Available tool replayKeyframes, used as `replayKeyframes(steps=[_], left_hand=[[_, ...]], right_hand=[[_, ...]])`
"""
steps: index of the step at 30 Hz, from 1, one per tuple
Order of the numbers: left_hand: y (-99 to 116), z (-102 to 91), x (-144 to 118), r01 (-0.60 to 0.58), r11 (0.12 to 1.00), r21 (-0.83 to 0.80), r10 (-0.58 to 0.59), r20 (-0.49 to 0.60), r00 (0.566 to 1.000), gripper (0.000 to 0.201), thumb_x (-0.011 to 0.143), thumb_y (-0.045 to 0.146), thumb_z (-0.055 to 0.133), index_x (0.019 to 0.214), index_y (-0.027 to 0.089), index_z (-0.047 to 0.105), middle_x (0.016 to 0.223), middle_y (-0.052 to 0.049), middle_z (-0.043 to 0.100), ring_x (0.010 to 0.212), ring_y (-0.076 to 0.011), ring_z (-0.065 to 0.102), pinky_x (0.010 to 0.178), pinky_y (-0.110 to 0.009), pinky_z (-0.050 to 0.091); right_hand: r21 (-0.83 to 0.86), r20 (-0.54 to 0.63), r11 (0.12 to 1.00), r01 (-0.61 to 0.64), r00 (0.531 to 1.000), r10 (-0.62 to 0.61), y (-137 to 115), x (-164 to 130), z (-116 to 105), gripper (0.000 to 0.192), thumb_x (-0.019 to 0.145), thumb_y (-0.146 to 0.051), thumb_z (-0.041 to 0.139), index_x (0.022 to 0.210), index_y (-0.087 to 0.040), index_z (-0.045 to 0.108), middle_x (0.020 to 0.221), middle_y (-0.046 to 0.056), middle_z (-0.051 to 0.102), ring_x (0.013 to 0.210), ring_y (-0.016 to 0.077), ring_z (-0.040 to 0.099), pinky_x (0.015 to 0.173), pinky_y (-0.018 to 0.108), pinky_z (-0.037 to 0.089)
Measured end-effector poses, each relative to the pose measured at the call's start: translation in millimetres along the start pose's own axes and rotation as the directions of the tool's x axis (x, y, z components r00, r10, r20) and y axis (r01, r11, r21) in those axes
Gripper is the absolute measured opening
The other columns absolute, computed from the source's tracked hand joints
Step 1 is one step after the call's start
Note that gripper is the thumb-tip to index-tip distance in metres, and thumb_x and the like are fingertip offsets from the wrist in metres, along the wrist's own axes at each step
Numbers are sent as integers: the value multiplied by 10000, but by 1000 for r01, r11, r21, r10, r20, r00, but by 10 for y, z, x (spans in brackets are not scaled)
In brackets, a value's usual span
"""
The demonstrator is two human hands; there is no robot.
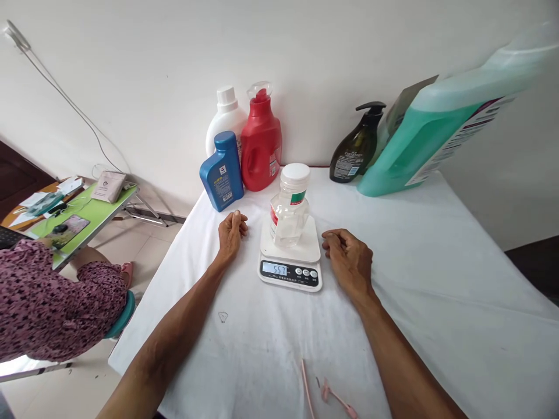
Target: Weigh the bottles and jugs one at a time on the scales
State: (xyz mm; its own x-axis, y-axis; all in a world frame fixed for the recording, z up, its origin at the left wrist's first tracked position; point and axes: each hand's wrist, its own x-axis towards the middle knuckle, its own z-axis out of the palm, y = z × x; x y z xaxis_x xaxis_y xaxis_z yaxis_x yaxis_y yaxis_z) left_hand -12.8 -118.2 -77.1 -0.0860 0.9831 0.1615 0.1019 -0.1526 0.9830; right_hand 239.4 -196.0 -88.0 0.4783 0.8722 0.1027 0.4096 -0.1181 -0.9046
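Observation:
A white digital kitchen scale [290, 273] lies on the white cloth between my hands, its display reading what looks like 557. On its platform stands a clear bottle [288, 224] with a white cap and a red and green label, upright. My left hand [233, 234] rests on the cloth left of the scale, fingers curled together, apart from it and holding nothing visible. To the scale's right, my right hand [350, 260] lies with its fingers bent inward, close to the platform's edge. Nothing shows in that hand either.
Behind the scale stand a blue bottle [222, 174], a white bottle [225, 113], a red jug [261, 142], a dark pump bottle [356, 148] and a large green jug [445, 128]. A pink cable [307, 387] lies in front. Someone sits left beside a green table [94, 209].

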Motion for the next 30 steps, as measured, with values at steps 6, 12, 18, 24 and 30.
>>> replayKeyframes(steps=[6, 12, 18, 24, 30], left_hand=[[-6, 3, -5, 0, 1000, 9, 0, 16, 1000, 536, 929, 713, 602, 800, 194, 647, 629, 8, 585, 541, -128, 535, 568, -284, 427], [-9, 9, 0, 4, 999, 48, -5, 30, 1000, 377, 917, 548, 638, 790, 194, 629, 615, 22, 583, 535, -117, 525, 563, -269, 415], [7, 18, -5, 30, 997, 77, -33, 33, 999, 242, 884, 418, 644, 785, 197, 624, 614, 26, 599, 538, -113, 532, 568, -263, 410], [39, 19, -17, 36, 995, 92, -40, 37, 999, 214, 875, 389, 642, 780, 198, 621, 616, 26, 598, 539, -112, 533, 565, -260, 409], [48, 26, -15, 28, 995, 95, -32, 36, 999, 214, 869, 388, 643, 776, 197, 618, 611, 27, 592, 535, -109, 528, 553, -255, 399]], right_hand=[[-10, 3, 1000, -4, 1000, 4, -18, -6, -1, 328, 818, -465, 495, 843, -210, 700, 711, 48, 731, 603, 219, 637, 708, 357, 477], [-8, 9, 1000, -5, 1000, 5, -27, -10, -14, 307, 814, -457, 503, 846, -219, 696, 716, 44, 734, 616, 229, 641, 716, 366, 476], [-2, 5, 1000, -9, 1000, 9, -31, -16, -14, 294, 818, -444, 504, 843, -223, 696, 718, 40, 730, 627, 230, 648, 719, 368, 479], [-13, 11, 1000, -28, 1000, 28, -52, -11, -8, 326, 785, -471, 480, 834, -224, 687, 718, 47, 721, 632, 239, 647, 748, 388, 478], [-21, 9, 1000, -18, 1000, 18, -33, -6, -5, 335, 787, -472, 477, 850, -223, 692, 745, 56, 732, 664, 248, 658, 763, 391, 479]])
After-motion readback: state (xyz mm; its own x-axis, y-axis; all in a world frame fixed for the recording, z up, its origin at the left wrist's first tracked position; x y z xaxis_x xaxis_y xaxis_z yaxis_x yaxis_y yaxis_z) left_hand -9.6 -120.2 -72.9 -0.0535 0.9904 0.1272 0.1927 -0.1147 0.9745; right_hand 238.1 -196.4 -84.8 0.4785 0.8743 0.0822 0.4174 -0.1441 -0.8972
